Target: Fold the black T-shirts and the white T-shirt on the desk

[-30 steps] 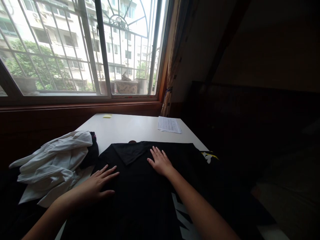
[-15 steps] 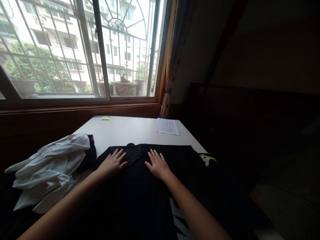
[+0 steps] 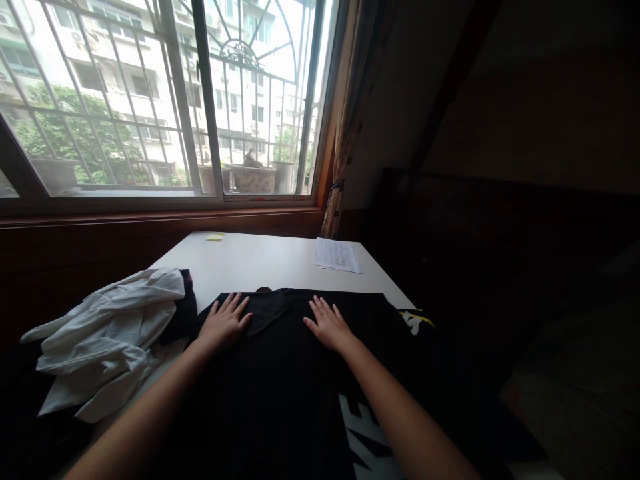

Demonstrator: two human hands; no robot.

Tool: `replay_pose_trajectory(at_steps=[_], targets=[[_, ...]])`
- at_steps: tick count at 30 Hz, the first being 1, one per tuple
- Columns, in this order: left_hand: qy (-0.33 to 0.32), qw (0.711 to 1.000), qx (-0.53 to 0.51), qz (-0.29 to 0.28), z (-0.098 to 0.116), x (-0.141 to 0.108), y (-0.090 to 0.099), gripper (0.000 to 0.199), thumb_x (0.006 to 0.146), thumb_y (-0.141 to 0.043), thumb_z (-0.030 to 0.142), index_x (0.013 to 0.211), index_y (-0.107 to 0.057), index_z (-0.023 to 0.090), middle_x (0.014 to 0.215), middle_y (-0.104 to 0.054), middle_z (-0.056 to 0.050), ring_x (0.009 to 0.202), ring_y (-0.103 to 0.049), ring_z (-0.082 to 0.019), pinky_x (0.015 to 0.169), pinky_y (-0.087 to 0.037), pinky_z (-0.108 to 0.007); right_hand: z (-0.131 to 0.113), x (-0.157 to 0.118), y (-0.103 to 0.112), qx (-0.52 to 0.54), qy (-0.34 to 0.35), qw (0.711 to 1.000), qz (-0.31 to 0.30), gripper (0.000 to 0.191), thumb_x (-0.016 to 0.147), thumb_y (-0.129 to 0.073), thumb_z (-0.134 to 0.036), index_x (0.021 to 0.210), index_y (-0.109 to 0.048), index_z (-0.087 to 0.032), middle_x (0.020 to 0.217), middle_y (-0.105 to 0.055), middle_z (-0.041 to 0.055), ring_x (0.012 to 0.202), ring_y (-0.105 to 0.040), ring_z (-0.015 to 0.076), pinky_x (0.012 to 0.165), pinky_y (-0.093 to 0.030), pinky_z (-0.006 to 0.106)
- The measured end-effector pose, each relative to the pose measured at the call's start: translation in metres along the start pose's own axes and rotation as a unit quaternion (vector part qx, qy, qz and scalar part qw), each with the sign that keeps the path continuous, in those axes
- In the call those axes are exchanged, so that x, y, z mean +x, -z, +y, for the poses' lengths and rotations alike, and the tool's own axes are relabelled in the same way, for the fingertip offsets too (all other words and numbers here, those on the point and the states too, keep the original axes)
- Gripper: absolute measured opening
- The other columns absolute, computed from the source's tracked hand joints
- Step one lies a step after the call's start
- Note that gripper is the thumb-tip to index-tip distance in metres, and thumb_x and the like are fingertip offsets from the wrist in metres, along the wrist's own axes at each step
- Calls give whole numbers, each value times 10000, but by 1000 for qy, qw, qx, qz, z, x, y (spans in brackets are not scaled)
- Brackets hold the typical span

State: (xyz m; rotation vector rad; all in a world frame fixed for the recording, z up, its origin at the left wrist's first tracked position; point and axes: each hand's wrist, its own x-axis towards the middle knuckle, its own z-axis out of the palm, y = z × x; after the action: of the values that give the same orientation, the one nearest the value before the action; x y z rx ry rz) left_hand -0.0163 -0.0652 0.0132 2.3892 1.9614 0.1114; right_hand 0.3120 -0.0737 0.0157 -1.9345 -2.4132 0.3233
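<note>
A black garment lies spread across the near part of the white table, with large pale letters showing beside my right forearm. Its kind I cannot tell for sure. My left hand rests flat on it near the upper left edge, fingers spread. Further right, my right hand also lies flat on the cloth, fingers stretched toward the far edge. Between the hands the fabric shows a darker folded patch. Just past the far edge, a small dark round thing is partly covered.
The white table stands below a barred window. Printed sheets and a yellow sticky note lie toward its back. Crumpled white cloth is heaped at the left. A black item with yellow trim is on the right.
My hands have slid a little apart on the black garment, the right one moving rightward. More of the pale lettering shows now. The view has shifted slightly.
</note>
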Motion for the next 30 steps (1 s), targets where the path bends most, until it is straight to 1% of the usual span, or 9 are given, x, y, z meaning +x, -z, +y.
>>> replay_pose_trajectory(at_steps=[5, 7, 11, 14, 16, 20, 24, 27, 30], targets=[[-2, 1000, -2, 1, -2, 0, 1, 641, 1026, -274, 579, 1594, -258, 283, 1682, -136, -34, 1559, -100, -274, 1222, -132, -540, 52, 6, 11, -19, -62, 998, -15, 824, 974, -137, -696, 1624, -115, -191, 1696, -8, 27, 1559, 3, 226, 1240, -13, 513], [-1, 1000, -1, 0, -3, 0, 1, 642, 1024, -279, 579, 1594, -259, 282, 1682, -136, -33, 1559, -99, -272, 1222, -134, -538, 71, 10, 14, -25, -84, 996, -18, 822, 976, -130, -688, 1624, -106, -183, 1696, 6, 32, 1559, 3, 235, 1239, -21, 522], [7, 1000, 7, 1, -8, 0, 1, 645, 1026, -286, 574, 1596, -250, 273, 1682, -135, -31, 1560, -97, -264, 1226, -132, -528, 94, 19, 18, -33, -107, 994, -18, 814, 976, -131, -682, 1626, -94, -194, 1696, 20, 20, 1559, -1, 230, 1242, -19, 507], [11, 1000, 6, 4, -13, 0, 0, 649, 1024, -296, 577, 1596, -251, 273, 1682, -140, -27, 1559, -99, -266, 1228, -141, -518, 108, 26, 19, -33, -120, 992, -14, 802, 976, -131, -676, 1626, -97, -209, 1698, -2, 16, 1559, -2, 227, 1240, -29, 520], [14, 1000, 4, 8, -16, 0, -1, 650, 1024, -295, 580, 1596, -252, 275, 1682, -141, -22, 1559, -103, -269, 1227, -150, -517, 123, 28, 20, -30, -132, 991, -13, 780, 981, -131, -659, 1626, -106, -222, 1698, -19, 11, 1559, -10, 223, 1241, -44, 522], [12, 1000, 9, 9, -20, 1, -4, 651, 1024, -288, 582, 1597, -244, 278, 1683, -126, -15, 1559, -101, -271, 1225, -148, -527, 164, 22, 24, -26, -168, 985, 0, 752, 991, -104, -626, 1620, -166, -219, 1697, -73, 27, 1557, -58, 235, 1237, -89, 534], [8, 1000, 5, 13, -21, 2, -6, 656, 1021, -290, 590, 1596, -251, 278, 1681, -133, -13, 1558, -110, -272, 1225, -144, -524, 201, 9, 23, -30, -193, 980, 38, 725, 1005, -83, -578, 1616, -184, -202, 1694, -106, 39, 1556, -70, 230, 1237, -106, 535], [8, 1000, 5, 17, -20, 2, -6, 650, 1021, -294, 589, 1593, -263, 283, 1679, -141, -12, 1558, -112, -274, 1224, -145, -521, 213, 5, 18, -35, -189, 980, 62, 690, 1016, -116, -544, 1612, -208, -208, 1688, -152, 38, 1551, -114, 216, 1243, -118, 505], [15, 1000, 10, 13, -20, 2, -5, 654, 1020, -293, 592, 1594, -257, 281, 1680, -141, -12, 1559, -108, -270, 1225, -145, -519, 215, 6, 14, -41, -181, 979, 82, 676, 1019, -138, -539, 1602, -249, -215, 1680, -194, 39, 1545, -152, 221, 1240, -140, 501]])
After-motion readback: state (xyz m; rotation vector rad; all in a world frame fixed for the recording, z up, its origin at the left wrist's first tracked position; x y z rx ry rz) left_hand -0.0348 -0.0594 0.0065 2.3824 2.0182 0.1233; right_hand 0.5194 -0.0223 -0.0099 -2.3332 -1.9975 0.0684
